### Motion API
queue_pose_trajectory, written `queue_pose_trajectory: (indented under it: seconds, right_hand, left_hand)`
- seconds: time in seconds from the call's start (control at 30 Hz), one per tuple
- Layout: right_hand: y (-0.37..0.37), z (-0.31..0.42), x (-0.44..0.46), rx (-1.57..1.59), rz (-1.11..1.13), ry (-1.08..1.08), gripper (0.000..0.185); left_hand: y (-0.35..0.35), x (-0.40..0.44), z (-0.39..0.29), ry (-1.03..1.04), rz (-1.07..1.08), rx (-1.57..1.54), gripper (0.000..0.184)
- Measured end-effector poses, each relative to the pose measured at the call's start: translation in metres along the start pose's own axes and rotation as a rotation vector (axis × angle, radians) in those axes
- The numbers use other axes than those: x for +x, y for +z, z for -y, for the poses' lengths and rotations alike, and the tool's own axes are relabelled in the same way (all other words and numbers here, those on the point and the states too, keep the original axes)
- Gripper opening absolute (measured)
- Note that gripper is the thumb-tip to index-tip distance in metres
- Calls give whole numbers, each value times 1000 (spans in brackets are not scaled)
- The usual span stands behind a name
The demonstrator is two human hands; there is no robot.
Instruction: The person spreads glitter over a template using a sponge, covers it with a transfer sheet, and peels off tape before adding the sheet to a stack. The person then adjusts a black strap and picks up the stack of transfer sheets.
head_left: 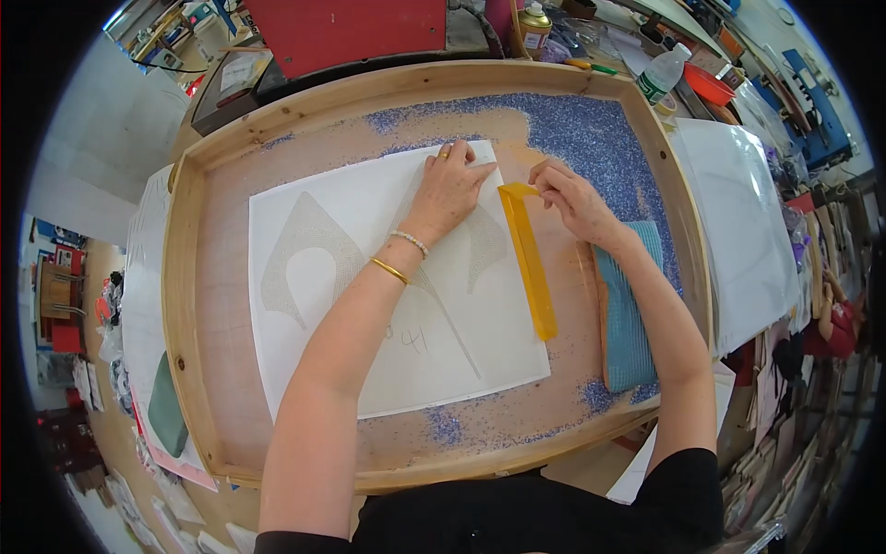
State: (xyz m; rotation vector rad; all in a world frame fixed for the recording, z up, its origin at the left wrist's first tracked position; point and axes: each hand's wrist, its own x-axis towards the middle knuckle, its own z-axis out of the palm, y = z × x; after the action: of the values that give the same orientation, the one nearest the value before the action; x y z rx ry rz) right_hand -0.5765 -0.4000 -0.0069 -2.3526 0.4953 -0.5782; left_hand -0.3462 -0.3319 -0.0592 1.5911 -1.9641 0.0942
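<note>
A white sheet (480, 342) with grey dotted curved shapes and a handwritten "41" lies in a wooden-framed tray (175, 305). My left hand (452, 189) rests on the sheet near its upper right corner, fingers bent and thumb stretched out to the right, with nothing visible in its grasp. Along the sheet's right edge runs a strip of yellow tape (526, 268). Its top end is folded over and pinched between the thumb and fingers of my right hand (572, 198). Whether the strip's lower part sticks to the sheet, I cannot tell.
Blue-purple grains (591, 138) cover the tray's upper right. A blue brush-like pad (628, 314) lies under my right forearm. Beyond the frame are a red machine (346, 32), a spray can (533, 28), a plastic bottle (663, 74) and a red bowl (708, 86).
</note>
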Motion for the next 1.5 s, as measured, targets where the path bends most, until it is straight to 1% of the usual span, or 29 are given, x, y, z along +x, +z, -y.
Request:
queue_pose_trajectory:
  seconds: [0.13, 0.23, 0.33, 0.43, 0.53, 0.63, 0.73, 0.83, 0.93, 1.03, 1.13, 1.17, 1.23, 1.27, 1.33, 1.4, 1.43, 1.47, 1.5]
  right_hand:
    - [-13, 23, -24, 36, 62, 131, 14]
    - [-20, 52, -49, 77, 11, 221, 15]
    - [-25, 70, -76, 42, -142, 159, 14]
    - [-15, 76, -94, 41, -207, 123, 15]
    - [-8, 82, -100, 4, -250, 64, 15]
    - [-7, 82, -106, 72, -308, 98, 15]
    - [-24, 98, -112, 133, -420, 59, 14]
    - [-31, 116, -129, 169, -441, 25, 13]
    - [-38, 134, -147, 157, -544, -31, 12]
    - [-48, 148, -165, 51, -716, -113, 13]
    - [-59, 167, -184, 53, -960, -197, 10]
    - [-69, 175, -192, 21, -1033, -255, 10]
    - [-95, 193, -219, 22, -1157, -303, 11]
    - [-108, 203, -236, 55, -1212, -298, 13]
    - [-137, 224, -282, 117, -1135, -322, 11]
    - [-147, 236, -315, 83, -1157, -323, 13]
    - [-148, 244, -328, 14, -1218, -311, 14]
    - [-148, 256, -344, -75, -1286, -297, 17]
    - [-142, 263, -357, -226, -1357, -195, 17]
  left_hand:
    - [1, -2, 0, 10, 16, 5, 30]
    - [4, -4, 2, 37, -3, 43, 31]
    - [2, -4, -1, 77, 31, 158, 34]
    - [-4, -7, -16, 107, 84, 276, 41]
    - [-11, -37, -42, 74, 148, 25, 44]
    - [-10, -66, -54, 153, 114, 102, 45]
    - [-10, -68, -56, 104, 200, 96, 46]
    - [-12, -69, -58, 116, 187, 118, 47]
    - [-12, -69, -59, 114, 209, 149, 47]
    - [-10, -69, -57, 123, 208, 173, 48]
    - [-6, -69, -56, 121, 210, 187, 48]
    - [-7, -68, -56, 116, 220, 187, 48]
    - [-8, -68, -58, 109, 240, 185, 48]
    - [-8, -68, -58, 110, 236, 184, 48]
    - [-7, -68, -57, 114, 231, 182, 48]
    - [-8, -67, -57, 125, 191, 150, 45]
    - [-7, -68, -56, 138, 171, 127, 44]
    - [-11, -71, -53, 210, 131, 111, 41]
    - [-14, -72, -51, 305, 79, 78, 37]
